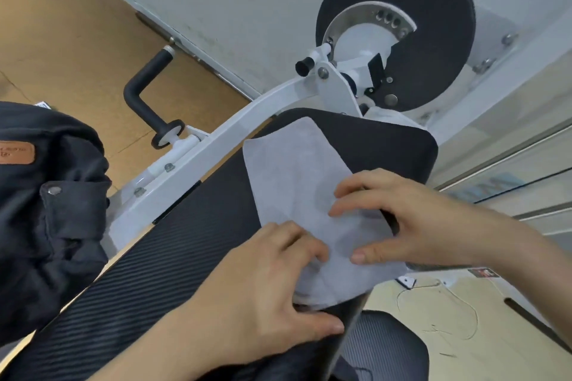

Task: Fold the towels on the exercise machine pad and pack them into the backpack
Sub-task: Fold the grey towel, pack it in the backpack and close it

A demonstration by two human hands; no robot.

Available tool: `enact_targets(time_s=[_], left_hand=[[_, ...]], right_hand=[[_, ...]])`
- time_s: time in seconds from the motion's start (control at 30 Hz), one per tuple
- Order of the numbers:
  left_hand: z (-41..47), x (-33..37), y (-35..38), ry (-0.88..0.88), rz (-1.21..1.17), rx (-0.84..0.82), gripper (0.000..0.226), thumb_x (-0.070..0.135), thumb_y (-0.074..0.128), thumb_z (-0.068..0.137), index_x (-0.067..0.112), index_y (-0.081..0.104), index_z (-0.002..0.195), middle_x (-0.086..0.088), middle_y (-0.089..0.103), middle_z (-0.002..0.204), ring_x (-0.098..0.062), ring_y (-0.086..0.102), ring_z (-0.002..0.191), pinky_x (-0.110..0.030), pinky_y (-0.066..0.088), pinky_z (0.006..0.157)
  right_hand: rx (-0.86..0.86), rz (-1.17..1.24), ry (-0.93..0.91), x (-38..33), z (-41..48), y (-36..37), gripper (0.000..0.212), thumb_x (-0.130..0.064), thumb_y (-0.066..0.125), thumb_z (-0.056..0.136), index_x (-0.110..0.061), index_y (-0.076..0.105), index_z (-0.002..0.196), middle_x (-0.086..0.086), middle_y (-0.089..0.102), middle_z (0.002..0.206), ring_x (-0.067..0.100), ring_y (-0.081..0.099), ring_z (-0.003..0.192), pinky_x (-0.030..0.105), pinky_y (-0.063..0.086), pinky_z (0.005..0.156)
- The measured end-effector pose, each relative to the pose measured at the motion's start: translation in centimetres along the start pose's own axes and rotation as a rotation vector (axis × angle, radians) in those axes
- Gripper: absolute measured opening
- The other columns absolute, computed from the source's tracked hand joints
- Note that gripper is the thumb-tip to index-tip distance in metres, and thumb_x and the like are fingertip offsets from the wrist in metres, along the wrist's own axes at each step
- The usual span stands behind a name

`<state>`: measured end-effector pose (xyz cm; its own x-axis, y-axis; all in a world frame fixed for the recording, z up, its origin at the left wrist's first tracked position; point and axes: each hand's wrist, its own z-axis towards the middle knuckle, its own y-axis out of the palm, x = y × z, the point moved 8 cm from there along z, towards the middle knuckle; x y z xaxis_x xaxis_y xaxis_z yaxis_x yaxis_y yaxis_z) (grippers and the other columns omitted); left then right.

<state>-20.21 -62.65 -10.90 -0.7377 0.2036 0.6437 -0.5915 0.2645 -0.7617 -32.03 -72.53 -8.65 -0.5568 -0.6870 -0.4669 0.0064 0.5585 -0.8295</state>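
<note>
A pale grey towel [291, 170] lies flat on the black ribbed exercise machine pad [173, 260], its far end toward the machine's wheel. My left hand [269, 294] sits at the towel's near edge. Its fingers curl on top of the cloth and the thumb lies along the pad below, so the edge is caught between them. My right hand [411, 219] comes in from the right and presses its spread fingertips and thumb onto the towel's right side. A dark backpack [46, 213] with a brown patch stands at the left, beside the pad.
The machine's white frame [216, 139] runs along the pad's left side, with a black handle [145, 93] and a large black wheel [433, 31] behind. A mesh chair seat [387, 346] is below the pad's right edge. A thin cable [445, 306] lies on the floor.
</note>
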Motion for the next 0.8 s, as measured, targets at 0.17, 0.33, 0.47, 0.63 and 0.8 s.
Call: enact_targets(time_s=[0.17, 0.33, 0.47, 0.63, 0.8], left_hand=[[-0.5, 1.8, -0.1, 0.06, 0.2, 0.135, 0.041, 0.061, 0.055, 0.073, 0.032, 0.061, 0.101, 0.016, 0.057, 0.102, -0.008, 0.055, 0.09, -0.016, 0.043, 0.072], [-0.7, 2.1, -0.2, 0.084, 0.186, 0.17, 0.025, 0.047, 0.05, 0.087, 0.033, 0.066, 0.1, 0.019, 0.06, 0.095, -0.003, 0.059, 0.081, -0.023, 0.054, 0.062], [-0.7, 1.8, -0.7, 0.053, 0.123, 0.214, 0.022, 0.039, 0.045, 0.092, 0.034, 0.065, 0.1, 0.02, 0.064, 0.088, 0.0, 0.061, 0.076, -0.02, 0.052, 0.063], [-1.1, 1.9, -0.6, 0.065, 0.099, 0.226, 0.013, 0.042, 0.047, 0.093, 0.036, 0.058, 0.098, 0.019, 0.06, 0.087, 0.0, 0.058, 0.075, -0.025, 0.052, 0.062], [-1.9, 2.6, 0.0, 0.161, 0.201, 0.196, 0.02, 0.048, 0.055, 0.087, 0.033, 0.061, 0.097, 0.016, 0.059, 0.092, -0.007, 0.061, 0.074, -0.025, 0.053, 0.057]], right_hand=[[0.098, -0.178, -0.046, -0.7, -3.8, 2.1, 0.061, -0.064, 0.062, 0.077, -0.042, 0.048, 0.131, -0.012, 0.035, 0.142, 0.006, 0.03, 0.134, 0.03, 0.035, 0.105], [0.315, -0.269, -0.062, -2.2, -5.8, 2.3, 0.04, -0.039, 0.058, 0.088, -0.025, 0.058, 0.126, 0.002, 0.045, 0.139, 0.02, 0.049, 0.124, 0.035, 0.05, 0.093], [0.38, -0.358, -0.071, -3.3, -6.0, 3.4, 0.041, -0.049, 0.055, 0.09, -0.022, 0.061, 0.119, 0.004, 0.054, 0.131, 0.025, 0.05, 0.124, 0.04, 0.051, 0.089], [0.438, -0.396, -0.115, -3.1, -5.9, 3.8, 0.037, -0.044, 0.051, 0.095, -0.018, 0.062, 0.119, 0.006, 0.057, 0.126, 0.025, 0.051, 0.123, 0.04, 0.052, 0.09], [0.441, -0.452, -0.191, -2.3, -7.1, 4.3, 0.037, -0.021, 0.051, 0.09, -0.015, 0.056, 0.126, 0.01, 0.053, 0.136, 0.026, 0.047, 0.131, 0.035, 0.046, 0.103]])
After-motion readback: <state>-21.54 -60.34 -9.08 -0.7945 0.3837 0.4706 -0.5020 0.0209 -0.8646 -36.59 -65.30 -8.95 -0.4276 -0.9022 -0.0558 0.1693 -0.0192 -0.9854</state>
